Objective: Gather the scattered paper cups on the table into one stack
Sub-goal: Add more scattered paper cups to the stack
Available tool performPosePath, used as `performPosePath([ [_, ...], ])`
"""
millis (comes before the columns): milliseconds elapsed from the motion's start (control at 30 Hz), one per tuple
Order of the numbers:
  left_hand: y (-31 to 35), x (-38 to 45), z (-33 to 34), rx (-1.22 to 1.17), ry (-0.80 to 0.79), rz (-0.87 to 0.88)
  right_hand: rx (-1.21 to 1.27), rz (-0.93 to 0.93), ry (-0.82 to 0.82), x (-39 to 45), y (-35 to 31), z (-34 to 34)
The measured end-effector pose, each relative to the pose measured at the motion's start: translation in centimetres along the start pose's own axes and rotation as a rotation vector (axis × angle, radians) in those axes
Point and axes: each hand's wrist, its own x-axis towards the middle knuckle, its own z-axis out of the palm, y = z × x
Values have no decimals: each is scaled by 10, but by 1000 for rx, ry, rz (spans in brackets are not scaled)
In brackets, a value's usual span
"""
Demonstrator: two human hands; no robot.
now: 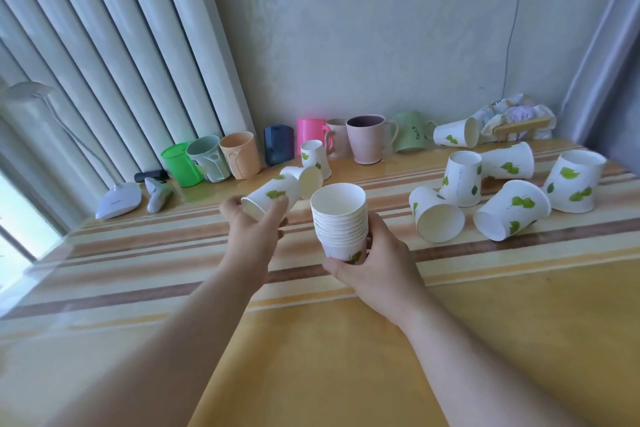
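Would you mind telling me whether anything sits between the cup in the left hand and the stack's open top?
Nothing visible does. The left hand holds a leaf-printed paper cup tilted beside the stack of white paper cups in the right hand; the gap is clear, and the stack's mouth is open.

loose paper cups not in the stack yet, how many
9. One in the left hand, one lying behind it, one upside down near the mugs, one at the back right, five clustered right.
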Motion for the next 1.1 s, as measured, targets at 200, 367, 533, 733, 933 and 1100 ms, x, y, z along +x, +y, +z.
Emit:
performPosePath([
  [200,62,-46,-15,-80,-214,326,-24,-21,-26,-5,-5,-1],
  [367,70,-59,-11,188,-386,456,-36,-28,-41,-8,-7,-3],
  [533,66,-59,-3,216,-383,449,-32,-16,-38,-7,-6,-3],
  [733,54,-54,-2,131,-433,371,-14,-21,-39,-6,-4,-2],
  [933,48,-44,11,4,-451,318,-20,-19,-20,-3,-2,-1],
  [1100,47,-37,25,98,-442,369,-25,-5,-23,-2,-1,0],
])
